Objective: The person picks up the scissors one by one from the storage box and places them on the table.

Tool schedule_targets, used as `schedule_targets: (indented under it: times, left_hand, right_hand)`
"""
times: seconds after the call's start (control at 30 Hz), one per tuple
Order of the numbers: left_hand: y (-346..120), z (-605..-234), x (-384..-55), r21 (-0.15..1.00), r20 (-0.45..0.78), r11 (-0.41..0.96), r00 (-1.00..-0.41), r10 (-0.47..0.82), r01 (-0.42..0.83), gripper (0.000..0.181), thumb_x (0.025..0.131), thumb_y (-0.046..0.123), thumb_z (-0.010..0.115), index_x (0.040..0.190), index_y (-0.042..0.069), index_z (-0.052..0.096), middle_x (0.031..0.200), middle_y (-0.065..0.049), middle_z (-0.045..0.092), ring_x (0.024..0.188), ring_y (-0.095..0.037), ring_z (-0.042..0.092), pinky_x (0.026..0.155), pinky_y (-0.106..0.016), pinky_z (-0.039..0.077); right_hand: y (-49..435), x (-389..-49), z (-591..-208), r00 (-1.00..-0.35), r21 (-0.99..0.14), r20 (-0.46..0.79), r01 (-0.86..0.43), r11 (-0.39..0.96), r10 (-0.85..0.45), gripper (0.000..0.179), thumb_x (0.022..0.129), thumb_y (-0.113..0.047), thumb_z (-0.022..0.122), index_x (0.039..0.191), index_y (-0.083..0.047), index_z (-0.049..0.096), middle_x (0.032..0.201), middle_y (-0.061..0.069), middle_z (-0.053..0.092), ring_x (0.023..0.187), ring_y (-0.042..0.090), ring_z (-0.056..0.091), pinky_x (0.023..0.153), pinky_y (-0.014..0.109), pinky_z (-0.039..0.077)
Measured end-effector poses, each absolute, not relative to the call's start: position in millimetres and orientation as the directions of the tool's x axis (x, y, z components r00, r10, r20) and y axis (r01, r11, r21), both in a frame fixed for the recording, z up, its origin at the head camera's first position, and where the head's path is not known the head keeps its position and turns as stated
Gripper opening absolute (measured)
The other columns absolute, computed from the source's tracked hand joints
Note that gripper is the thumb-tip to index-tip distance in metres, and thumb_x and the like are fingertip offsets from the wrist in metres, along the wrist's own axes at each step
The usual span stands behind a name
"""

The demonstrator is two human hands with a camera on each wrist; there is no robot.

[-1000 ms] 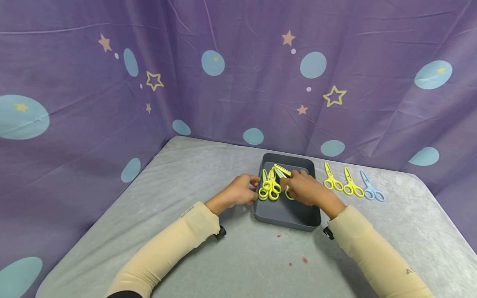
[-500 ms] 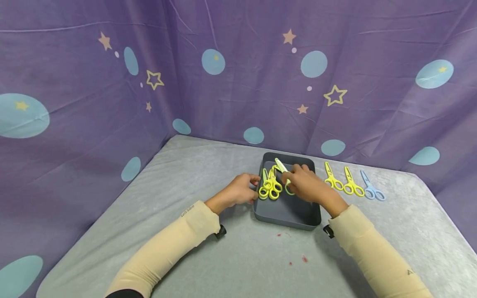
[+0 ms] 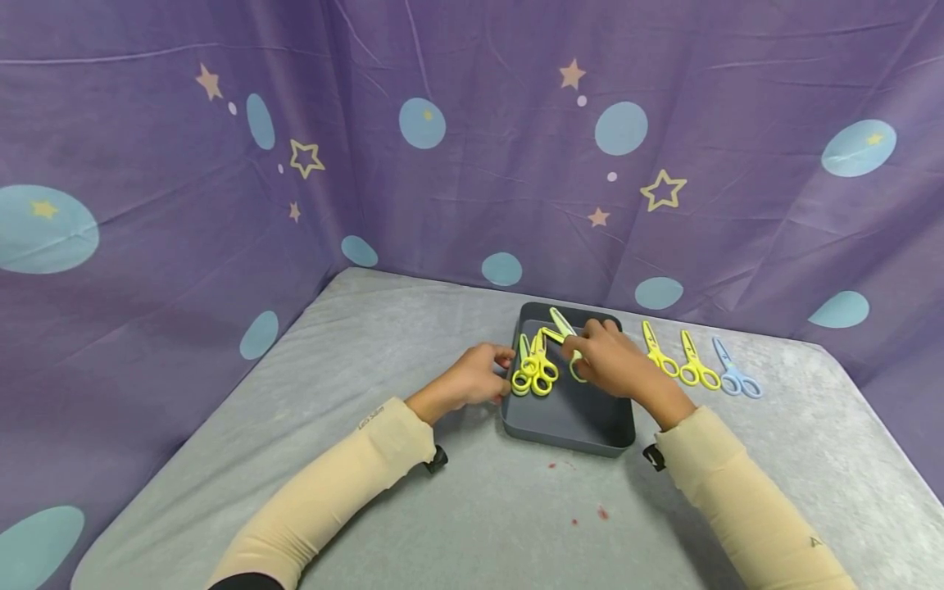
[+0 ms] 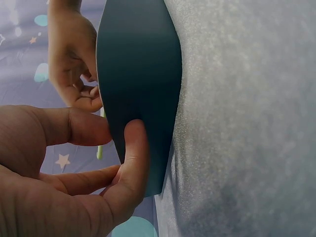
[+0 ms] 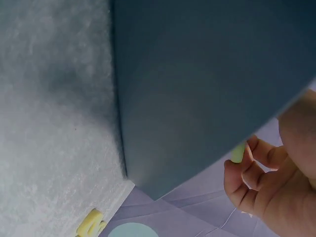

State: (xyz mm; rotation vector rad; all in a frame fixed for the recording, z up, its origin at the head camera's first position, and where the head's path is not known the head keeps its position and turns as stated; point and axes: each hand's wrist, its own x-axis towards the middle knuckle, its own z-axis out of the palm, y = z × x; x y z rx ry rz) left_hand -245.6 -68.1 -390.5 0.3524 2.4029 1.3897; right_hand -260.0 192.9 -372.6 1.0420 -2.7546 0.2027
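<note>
In the head view my right hand (image 3: 608, 360) pinches a pair of pale green scissors (image 3: 563, 321) over the dark grey tray (image 3: 560, 438). The blades point away to the upper left, and one handle loop shows under the fingers. Only a bit of green scissors (image 5: 238, 153) is visible between the fingertips in the right wrist view. My left hand (image 3: 475, 377) rests bent fingers against the tray's left wall, near the rim. Inside the tray's left half lie several overlapping yellow and green scissors (image 3: 541, 370); their exact arrangement is hard to tell.
Right of the tray, two yellow scissors (image 3: 693, 365) and one blue pair (image 3: 730, 373) lie in a row on the grey tabletop (image 3: 413, 328). A purple patterned curtain (image 3: 472, 164) stands behind and to the left. Small red marks (image 3: 602, 514) spot the table's front.
My right hand has shifted slightly to the right and lifted the green scissors off the others, swinging their blades up and away. The left hand and tray have stayed in place.
</note>
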Motion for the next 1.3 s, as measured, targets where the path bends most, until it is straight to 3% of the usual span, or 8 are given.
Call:
schedule_targets:
  times: [0.47,0.97,1.3]
  left_hand:
    - [-69,-391,-245,0.861,-0.179,0.507,-0.908,0.378,0.042,0.069,0.087,-0.011,0.062,0.153,0.0,0.046,0.134,-0.016,0.055,0.073,-0.018,0.065,0.069,-0.037,0.062]
    - [-68,-390,-245,0.856,-0.177,0.514,-0.909,0.377,0.047,0.068,0.087,-0.011,0.062,0.152,0.0,0.046,0.134,-0.016,0.055,0.074,-0.018,0.065,0.07,-0.038,0.062]
    - [-68,-392,-245,0.851,-0.173,0.523,-0.909,0.38,0.057,0.068,0.087,-0.01,0.063,0.153,0.0,0.046,0.133,-0.015,0.055,0.075,-0.018,0.065,0.069,-0.037,0.062]
  right_hand:
    - [209,-261,-370,-0.769,-0.028,0.263,-0.61,0.792,-0.583,0.02,0.09,-0.003,0.073,0.108,-0.013,0.074,0.104,0.019,0.061,0.089,0.036,0.053,0.07,0.047,0.048]
    - [234,-261,-369,-0.825,-0.079,0.288,-0.527,0.846,-0.487,0.019,0.088,-0.002,0.07,0.105,-0.011,0.072,0.101,0.021,0.057,0.082,0.036,0.046,0.062,0.042,0.039]
    - [258,-258,-368,-0.851,-0.089,0.318,-0.465,0.881,-0.417,0.018,0.087,-0.001,0.072,0.103,-0.009,0.07,0.102,0.025,0.057,0.089,0.044,0.049,0.068,0.053,0.044]
